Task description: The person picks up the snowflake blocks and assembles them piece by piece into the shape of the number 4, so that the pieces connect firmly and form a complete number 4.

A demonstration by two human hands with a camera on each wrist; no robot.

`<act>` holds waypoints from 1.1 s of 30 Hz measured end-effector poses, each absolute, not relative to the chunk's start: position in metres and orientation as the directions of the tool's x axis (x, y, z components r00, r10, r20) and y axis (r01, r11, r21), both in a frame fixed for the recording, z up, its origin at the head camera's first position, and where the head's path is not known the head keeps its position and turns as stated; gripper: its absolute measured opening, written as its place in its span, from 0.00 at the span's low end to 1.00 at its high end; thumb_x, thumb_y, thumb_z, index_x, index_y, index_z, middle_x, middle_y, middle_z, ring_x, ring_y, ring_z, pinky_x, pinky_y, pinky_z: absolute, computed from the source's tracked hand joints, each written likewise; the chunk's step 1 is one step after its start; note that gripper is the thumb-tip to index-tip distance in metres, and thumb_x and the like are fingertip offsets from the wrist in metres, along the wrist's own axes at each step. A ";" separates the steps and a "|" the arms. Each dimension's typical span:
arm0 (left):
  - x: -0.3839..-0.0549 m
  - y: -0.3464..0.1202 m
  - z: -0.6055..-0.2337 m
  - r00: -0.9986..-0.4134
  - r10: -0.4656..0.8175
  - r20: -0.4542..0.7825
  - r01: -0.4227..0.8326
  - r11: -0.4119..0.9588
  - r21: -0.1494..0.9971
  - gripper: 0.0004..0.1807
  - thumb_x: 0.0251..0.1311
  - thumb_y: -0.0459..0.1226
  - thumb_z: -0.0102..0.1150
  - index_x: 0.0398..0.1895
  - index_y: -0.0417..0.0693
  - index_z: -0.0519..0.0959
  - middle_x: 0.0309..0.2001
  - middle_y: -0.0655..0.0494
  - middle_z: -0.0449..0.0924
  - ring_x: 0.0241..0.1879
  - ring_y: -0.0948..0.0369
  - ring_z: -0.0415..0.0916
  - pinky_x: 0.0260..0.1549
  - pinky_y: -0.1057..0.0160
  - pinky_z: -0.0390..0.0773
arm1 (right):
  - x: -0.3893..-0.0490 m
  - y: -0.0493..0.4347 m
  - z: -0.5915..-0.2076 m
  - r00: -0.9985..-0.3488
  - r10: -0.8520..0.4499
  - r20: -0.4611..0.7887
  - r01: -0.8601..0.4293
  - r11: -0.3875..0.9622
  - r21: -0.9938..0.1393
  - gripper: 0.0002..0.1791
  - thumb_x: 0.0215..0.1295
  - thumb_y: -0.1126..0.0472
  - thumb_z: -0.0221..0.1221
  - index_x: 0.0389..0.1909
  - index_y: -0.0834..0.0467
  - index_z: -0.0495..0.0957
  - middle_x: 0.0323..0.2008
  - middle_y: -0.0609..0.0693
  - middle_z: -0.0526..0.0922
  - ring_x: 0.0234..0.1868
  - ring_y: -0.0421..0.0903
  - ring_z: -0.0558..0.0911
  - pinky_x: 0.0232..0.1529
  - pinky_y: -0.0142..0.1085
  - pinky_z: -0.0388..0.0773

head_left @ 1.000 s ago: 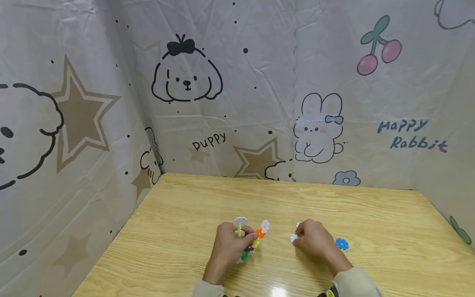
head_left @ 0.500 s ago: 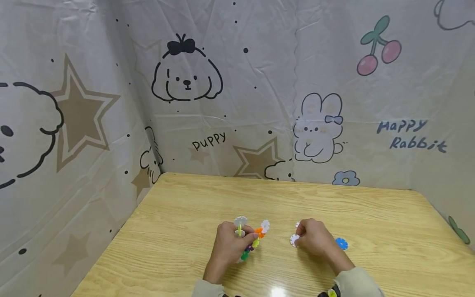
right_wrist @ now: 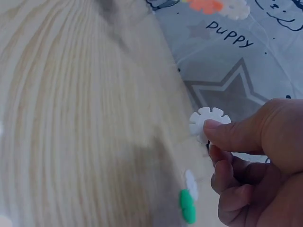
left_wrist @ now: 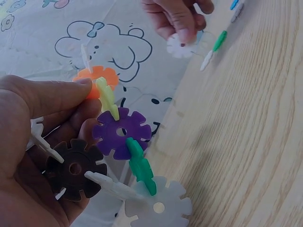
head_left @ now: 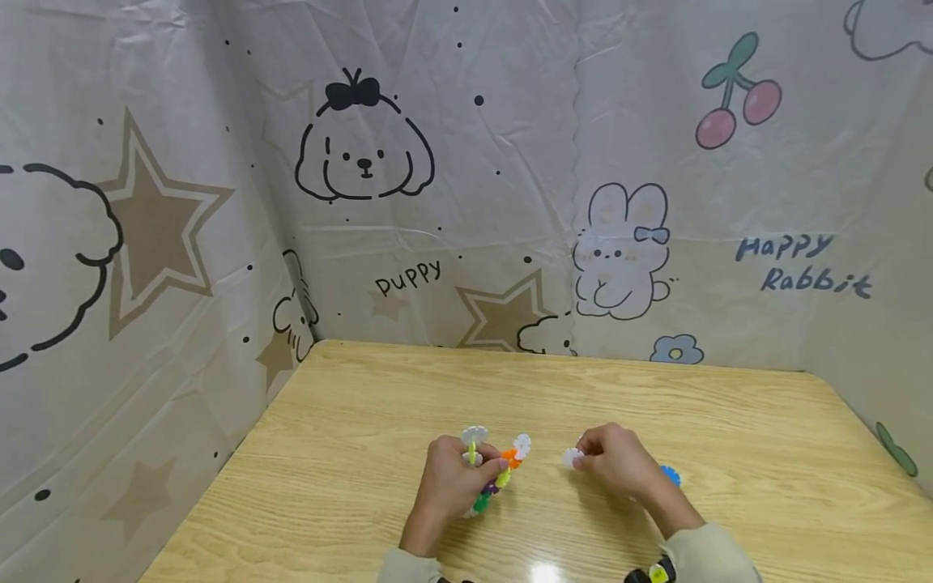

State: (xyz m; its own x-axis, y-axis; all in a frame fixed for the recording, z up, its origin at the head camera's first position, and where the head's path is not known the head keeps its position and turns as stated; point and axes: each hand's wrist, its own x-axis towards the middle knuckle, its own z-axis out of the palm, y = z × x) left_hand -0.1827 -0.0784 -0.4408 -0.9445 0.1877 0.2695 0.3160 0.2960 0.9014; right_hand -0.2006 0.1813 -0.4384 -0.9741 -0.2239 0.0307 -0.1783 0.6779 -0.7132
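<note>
My left hand (head_left: 453,479) grips a chain of notched snowflake discs slotted edge to edge. In the left wrist view its thumb presses by an orange disc (left_wrist: 110,75). From there run a yellow disc (left_wrist: 106,97), a purple disc (left_wrist: 105,137), a green disc (left_wrist: 141,166) and a clear white disc (left_wrist: 173,205), with a dark brown disc (left_wrist: 85,182) against the palm. Some of the chain is hidden by the fingers. Apart from it, to the right, my right hand (head_left: 619,463) pinches a single white disc (right_wrist: 208,115) between thumb and fingers, above the table.
Beyond the right wrist lies a blue disc (head_left: 670,474), partly covered. A loose green disc (left_wrist: 219,41) and a white disc (left_wrist: 206,60) lie on the wooden table (head_left: 350,405) near the right hand. Printed cloth (head_left: 510,202) hangs behind the table.
My right hand has lifted slightly and moved away from me with the white disc, which now tilts more. The left hand and its chain have stayed almost still.
</note>
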 end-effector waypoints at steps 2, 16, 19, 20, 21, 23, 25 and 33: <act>-0.183 -0.079 -0.441 -0.945 0.190 0.267 0.315 0.312 0.896 0.07 0.54 0.33 0.75 0.23 0.38 0.87 0.23 0.58 0.85 0.18 0.69 0.76 0.13 0.74 0.66 | -0.200 0.181 -0.434 -0.970 -0.241 0.038 -0.193 0.663 -0.724 0.08 0.62 0.69 0.66 0.25 0.58 0.80 0.23 0.46 0.75 0.26 0.44 0.70 0.26 0.34 0.67; -0.182 -0.076 -0.441 -0.938 0.224 0.265 0.318 0.248 0.915 0.05 0.55 0.31 0.73 0.24 0.39 0.87 0.22 0.55 0.85 0.21 0.59 0.82 0.21 0.70 0.78 | -0.196 0.172 -0.413 -0.967 -0.246 0.061 -0.210 0.641 -0.738 0.05 0.65 0.67 0.64 0.28 0.58 0.82 0.23 0.44 0.77 0.26 0.43 0.71 0.26 0.35 0.69; -0.181 -0.075 -0.441 -0.937 0.226 0.265 0.316 0.229 0.921 0.05 0.55 0.31 0.72 0.24 0.39 0.87 0.23 0.55 0.85 0.21 0.58 0.83 0.23 0.70 0.79 | -0.195 0.170 -0.410 -0.967 -0.246 0.069 -0.215 0.637 -0.740 0.05 0.65 0.67 0.64 0.29 0.57 0.82 0.23 0.44 0.77 0.26 0.43 0.71 0.26 0.35 0.69; -0.181 -0.075 -0.441 -0.937 0.226 0.264 0.315 0.226 0.922 0.05 0.55 0.31 0.73 0.24 0.39 0.87 0.23 0.55 0.85 0.21 0.57 0.83 0.23 0.70 0.79 | -0.195 0.170 -0.409 -0.966 -0.248 0.073 -0.219 0.636 -0.740 0.05 0.65 0.66 0.64 0.29 0.57 0.83 0.23 0.44 0.77 0.27 0.43 0.71 0.27 0.36 0.69; -0.181 -0.075 -0.441 -0.938 0.227 0.262 0.313 0.224 0.923 0.05 0.55 0.31 0.73 0.24 0.39 0.87 0.23 0.55 0.85 0.20 0.57 0.83 0.23 0.70 0.79 | -0.194 0.169 -0.408 -0.966 -0.248 0.076 -0.221 0.634 -0.741 0.05 0.65 0.67 0.65 0.29 0.57 0.83 0.23 0.44 0.77 0.27 0.43 0.71 0.27 0.36 0.69; -0.181 -0.075 -0.441 -0.937 0.230 0.262 0.312 0.219 0.924 0.05 0.55 0.31 0.73 0.24 0.39 0.87 0.23 0.54 0.85 0.20 0.56 0.83 0.23 0.69 0.79 | -0.193 0.167 -0.405 -0.965 -0.249 0.089 -0.231 0.633 -0.739 0.05 0.64 0.67 0.65 0.28 0.57 0.83 0.23 0.44 0.77 0.27 0.43 0.71 0.27 0.36 0.69; -0.181 -0.075 -0.441 -0.938 0.231 0.258 0.310 0.228 0.923 0.05 0.55 0.31 0.73 0.24 0.39 0.87 0.23 0.55 0.85 0.20 0.56 0.83 0.22 0.69 0.79 | -0.192 0.165 -0.403 -0.963 -0.249 0.101 -0.240 0.631 -0.737 0.05 0.64 0.67 0.65 0.28 0.57 0.83 0.23 0.44 0.77 0.27 0.43 0.71 0.27 0.36 0.68; -0.182 -0.074 -0.442 -0.945 0.229 0.232 0.295 0.298 0.908 0.05 0.55 0.32 0.73 0.24 0.41 0.87 0.21 0.61 0.84 0.20 0.62 0.80 0.21 0.68 0.78 | -0.190 0.159 -0.394 -0.964 -0.246 0.101 -0.236 0.616 -0.751 0.06 0.66 0.67 0.63 0.29 0.57 0.83 0.24 0.46 0.78 0.27 0.43 0.71 0.27 0.36 0.68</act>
